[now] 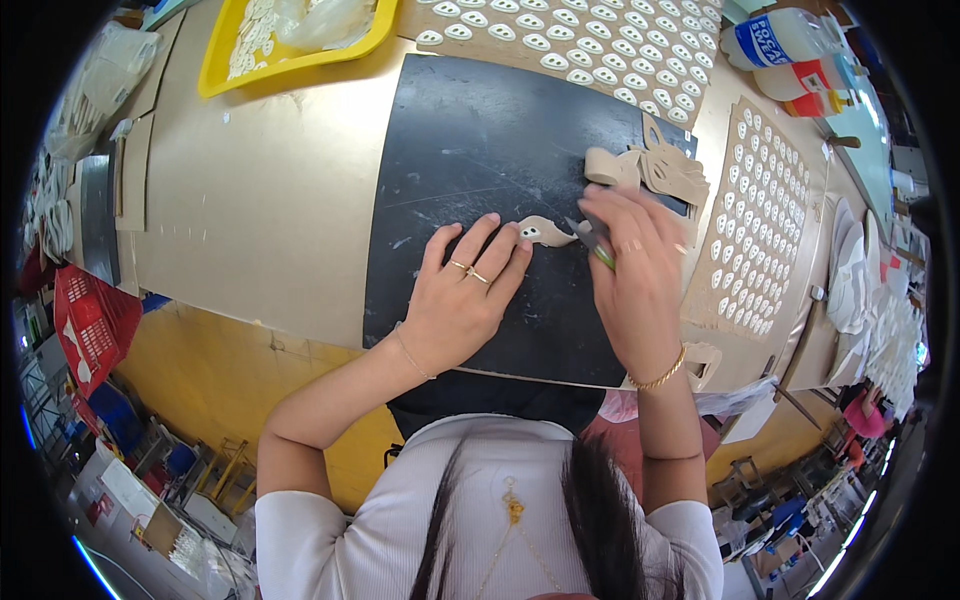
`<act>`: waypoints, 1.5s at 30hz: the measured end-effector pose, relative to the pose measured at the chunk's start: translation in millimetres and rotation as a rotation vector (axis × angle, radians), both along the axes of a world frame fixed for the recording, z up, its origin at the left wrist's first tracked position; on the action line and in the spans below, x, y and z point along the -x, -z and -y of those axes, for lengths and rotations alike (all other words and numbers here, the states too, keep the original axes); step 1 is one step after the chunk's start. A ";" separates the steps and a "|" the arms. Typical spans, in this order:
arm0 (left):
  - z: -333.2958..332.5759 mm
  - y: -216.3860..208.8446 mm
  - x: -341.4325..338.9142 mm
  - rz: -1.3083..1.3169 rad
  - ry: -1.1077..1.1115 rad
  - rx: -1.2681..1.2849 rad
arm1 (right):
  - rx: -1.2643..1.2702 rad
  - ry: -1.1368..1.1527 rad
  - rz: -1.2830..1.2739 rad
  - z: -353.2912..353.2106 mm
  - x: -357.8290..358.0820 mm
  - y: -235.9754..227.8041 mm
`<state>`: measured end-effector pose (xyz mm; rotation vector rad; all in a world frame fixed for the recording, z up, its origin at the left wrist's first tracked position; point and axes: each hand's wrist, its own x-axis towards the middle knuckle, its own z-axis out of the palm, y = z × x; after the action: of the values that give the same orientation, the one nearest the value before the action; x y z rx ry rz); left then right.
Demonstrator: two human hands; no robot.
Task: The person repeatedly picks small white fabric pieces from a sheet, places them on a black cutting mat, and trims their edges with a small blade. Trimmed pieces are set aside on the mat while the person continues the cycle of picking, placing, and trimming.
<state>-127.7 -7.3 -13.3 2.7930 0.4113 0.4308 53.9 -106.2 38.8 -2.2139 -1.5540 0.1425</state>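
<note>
On a black mat (470, 140) lies a beige leaf-shaped piece (548, 232), with a small white oval part (529, 233) with two dark holes at its left end. My left hand (463, 290) is spread on the mat, its fingertips touching the piece's left end. Between the fingers of my right hand (638, 262) is a slim pointed tool (602, 252) with a green part; its tip points at the piece's right end. Motion blurs this hand, so the tool's exact kind is unclear. Just beyond it sit stacked beige cut pieces (675, 172).
A yellow tray (300, 72) with small white parts and a plastic bag stands at the back left. Boards with rows of white ovals lie behind (560, 40) and to the right (752, 215). Bottles (785, 40) stand at the back right. A red basket (95, 325) is far left.
</note>
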 end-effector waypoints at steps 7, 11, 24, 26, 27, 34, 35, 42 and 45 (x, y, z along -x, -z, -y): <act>-4.4 8.4 5.0 0.036 0.052 0.022 | -0.024 -0.283 0.051 23.3 13.9 21.9; -5.0 10.3 6.4 0.020 0.049 0.070 | 0.009 -0.297 0.045 19.8 14.7 25.4; -19.4 1.5 -5.1 0.024 0.025 0.036 | 0.043 -0.354 0.118 13.1 4.3 26.8; -19.5 2.6 -6.0 0.024 0.020 0.017 | 0.025 -0.332 0.120 16.7 6.9 29.2; -19.2 2.4 -5.3 0.015 0.015 0.012 | 0.016 -0.321 0.120 17.5 7.7 29.6; -17.0 3.3 8.8 0.029 -0.002 0.128 | 0.042 -0.377 0.256 10.3 12.2 24.5; -15.8 5.4 9.9 0.034 0.002 0.113 | 0.057 -0.383 0.268 7.8 12.9 24.3; -12.1 7.7 9.4 0.043 0.003 0.032 | 0.034 -0.333 -0.061 17.6 -11.2 24.4; -11.0 8.9 8.2 0.054 -0.003 0.057 | -0.043 -0.300 0.029 30.8 4.2 24.8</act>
<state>-135.9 3.7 -22.2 2.7199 0.4091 0.4860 49.7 -137.0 14.0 -1.9464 -1.8794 0.1651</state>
